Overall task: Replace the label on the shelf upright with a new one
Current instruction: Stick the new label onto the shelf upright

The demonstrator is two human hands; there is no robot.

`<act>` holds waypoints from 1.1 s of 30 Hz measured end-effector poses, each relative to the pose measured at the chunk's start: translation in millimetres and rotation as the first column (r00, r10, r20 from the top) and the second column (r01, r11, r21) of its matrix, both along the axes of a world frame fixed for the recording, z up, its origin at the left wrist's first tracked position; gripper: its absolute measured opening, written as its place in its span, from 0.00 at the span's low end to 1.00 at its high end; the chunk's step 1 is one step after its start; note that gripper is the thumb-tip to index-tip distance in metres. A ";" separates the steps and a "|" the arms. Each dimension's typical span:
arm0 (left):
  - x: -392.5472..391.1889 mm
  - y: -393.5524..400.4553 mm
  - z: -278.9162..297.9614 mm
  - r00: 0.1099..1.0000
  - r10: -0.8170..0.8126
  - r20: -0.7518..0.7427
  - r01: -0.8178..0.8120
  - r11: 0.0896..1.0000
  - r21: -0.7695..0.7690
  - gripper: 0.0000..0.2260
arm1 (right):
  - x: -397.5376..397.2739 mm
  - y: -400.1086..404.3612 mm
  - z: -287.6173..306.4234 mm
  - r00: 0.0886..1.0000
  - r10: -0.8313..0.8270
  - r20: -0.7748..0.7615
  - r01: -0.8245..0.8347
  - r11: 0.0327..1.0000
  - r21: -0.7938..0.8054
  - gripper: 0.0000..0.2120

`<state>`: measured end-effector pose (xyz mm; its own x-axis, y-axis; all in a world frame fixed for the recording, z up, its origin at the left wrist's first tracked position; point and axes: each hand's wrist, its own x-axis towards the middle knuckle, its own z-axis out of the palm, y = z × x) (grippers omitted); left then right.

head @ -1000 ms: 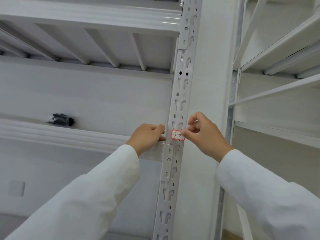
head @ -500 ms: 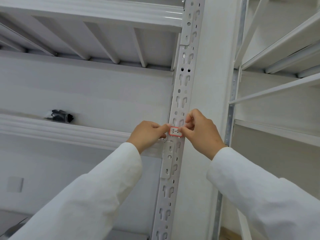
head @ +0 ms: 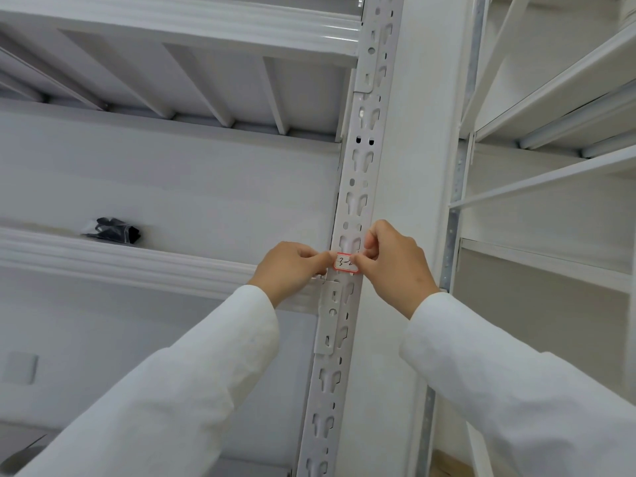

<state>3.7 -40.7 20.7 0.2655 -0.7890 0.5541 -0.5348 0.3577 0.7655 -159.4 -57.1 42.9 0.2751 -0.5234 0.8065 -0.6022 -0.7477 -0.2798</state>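
A small white label [head: 345, 263] with a red border and handwritten "3-2" sits on the white perforated shelf upright [head: 358, 173], just above a shelf bracket. My left hand [head: 290, 266] has its fingers curled and its fingertips pinch the label's left edge. My right hand [head: 395, 266] pinches the label's right edge between thumb and forefinger, covering part of the writing. Both arms wear white sleeves.
White metal shelves run left of the upright, one beam [head: 137, 266] level with my hands and one shelf [head: 179, 25] overhead. A black bundle [head: 112, 230] lies on the left shelf. Another shelf unit [head: 550, 187] stands to the right.
Both hands and the label rose slightly along the upright and came closer together; the right thumb now covers more of the label.
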 end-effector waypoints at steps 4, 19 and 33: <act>0.6 -0.5 -1.5 1.000 0.006 0.013 -0.006 1.000 -0.017 0.14 | 0.9 0.0 -0.3 1.000 -0.012 -0.005 0.012 1.000 -0.005 0.08; -2.4 -1.9 -2.7 0.997 0.061 0.055 -0.059 0.998 -0.035 0.13 | -6.3 1.4 17.0 0.964 -0.236 -0.120 0.242 0.969 0.039 0.18; -19.6 -1.4 6.4 0.938 0.211 0.274 -0.234 0.971 0.054 0.26 | -4.5 -32.0 -5.1 0.934 0.326 0.150 -0.358 0.821 0.445 0.11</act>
<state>-15.9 -42.0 27.1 0.2929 -0.7736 0.5619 -0.7806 0.1458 0.6078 -163.9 -89.1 37.7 0.4619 -0.7183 0.5203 -0.3008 -0.6788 -0.6699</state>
